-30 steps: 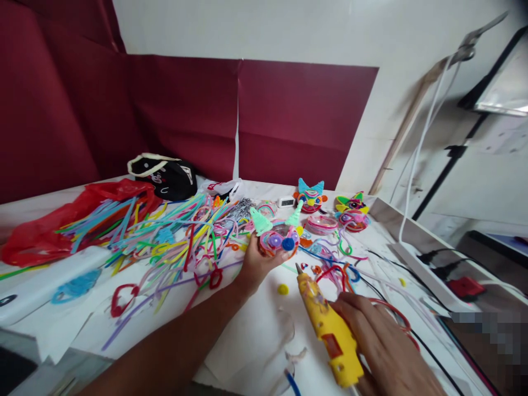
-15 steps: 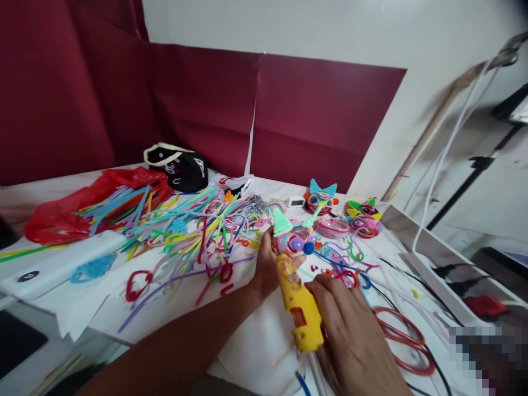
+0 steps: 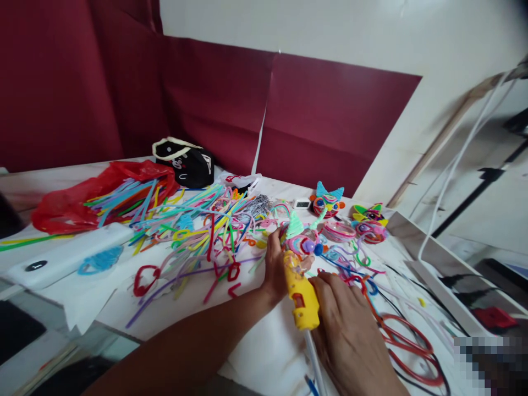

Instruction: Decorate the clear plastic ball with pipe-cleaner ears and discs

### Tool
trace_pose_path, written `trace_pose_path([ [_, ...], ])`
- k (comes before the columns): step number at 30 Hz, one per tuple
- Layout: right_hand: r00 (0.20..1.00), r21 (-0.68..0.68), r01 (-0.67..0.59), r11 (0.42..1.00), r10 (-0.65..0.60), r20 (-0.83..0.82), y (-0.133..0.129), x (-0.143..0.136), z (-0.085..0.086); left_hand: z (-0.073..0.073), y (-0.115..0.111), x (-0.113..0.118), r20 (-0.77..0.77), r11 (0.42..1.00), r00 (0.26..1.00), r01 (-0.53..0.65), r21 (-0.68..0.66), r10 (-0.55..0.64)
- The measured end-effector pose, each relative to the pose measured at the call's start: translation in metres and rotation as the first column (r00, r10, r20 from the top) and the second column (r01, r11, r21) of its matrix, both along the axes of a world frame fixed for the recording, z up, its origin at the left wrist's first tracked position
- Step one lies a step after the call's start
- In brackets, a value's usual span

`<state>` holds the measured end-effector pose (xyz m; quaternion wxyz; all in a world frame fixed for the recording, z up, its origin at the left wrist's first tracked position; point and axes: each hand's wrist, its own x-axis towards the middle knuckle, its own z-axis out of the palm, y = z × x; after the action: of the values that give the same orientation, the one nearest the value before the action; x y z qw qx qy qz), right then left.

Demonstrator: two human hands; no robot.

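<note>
In front of me, my left hand (image 3: 275, 267) is closed around the near side of a pipe-cleaner figure with mint-green ears (image 3: 295, 225), a pink coiled body and purple and blue pompoms. My right hand (image 3: 350, 330) grips a yellow glue gun (image 3: 305, 305) whose handle is hidden behind the fingers. A pale glue stick (image 3: 314, 360) sticks out of its rear. The gun's front end points at the figure's near side; whether the nozzle touches it I cannot tell.
Many loose pipe cleaners (image 3: 198, 236) cover the left, some in a red plastic bag (image 3: 61, 212). A finished blue-eared figure (image 3: 328, 203) and a small white digital display (image 3: 302, 203) stand behind. Red-handled scissors (image 3: 412, 335) and black cables lie at right.
The whole view has shifted, so the scene sits further right. The glue gun's rear end has swung away from me, and more of the glue stick shows. Both hands keep their hold.
</note>
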<state>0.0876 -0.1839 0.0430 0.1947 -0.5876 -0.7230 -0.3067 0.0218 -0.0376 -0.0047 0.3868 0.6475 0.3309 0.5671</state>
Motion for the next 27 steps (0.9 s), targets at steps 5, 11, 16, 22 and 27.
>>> trace_pose_path([
  [5, 0.999, 0.012, 0.031, 0.999, -0.031, 0.024, 0.0025, 0.0010, -0.0033, -0.0037, 0.0006, 0.0016, -0.078, 0.995, 0.995, -0.062, 0.079, 0.068],
  [11, 0.998, 0.006, 0.068, 0.998, -0.068, 0.016, 0.0048, -0.0005, -0.0044, -0.0061, 0.0014, 0.0012, -0.087, 0.993, 0.993, -0.071, 0.099, 0.080],
  [16, 0.995, 0.007, 0.092, 0.996, -0.092, 0.039, 0.0063, -0.0009, -0.0054, -0.0045, 0.0013, -0.0004, -0.091, 0.996, 0.994, -0.052, 0.069, 0.058],
  [22, 0.993, -0.005, 0.114, 0.993, -0.114, 0.039, 0.0066, -0.0008, -0.0072, -0.0024, -0.0006, -0.0011, -0.075, 0.998, 0.997, -0.028, 0.052, 0.032],
  [27, 0.994, -0.005, 0.108, 0.994, -0.107, 0.035, 0.0058, -0.0022, -0.0073, -0.0019, -0.0015, -0.0008, -0.025, 0.999, 1.000, -0.012, 0.032, 0.012],
])
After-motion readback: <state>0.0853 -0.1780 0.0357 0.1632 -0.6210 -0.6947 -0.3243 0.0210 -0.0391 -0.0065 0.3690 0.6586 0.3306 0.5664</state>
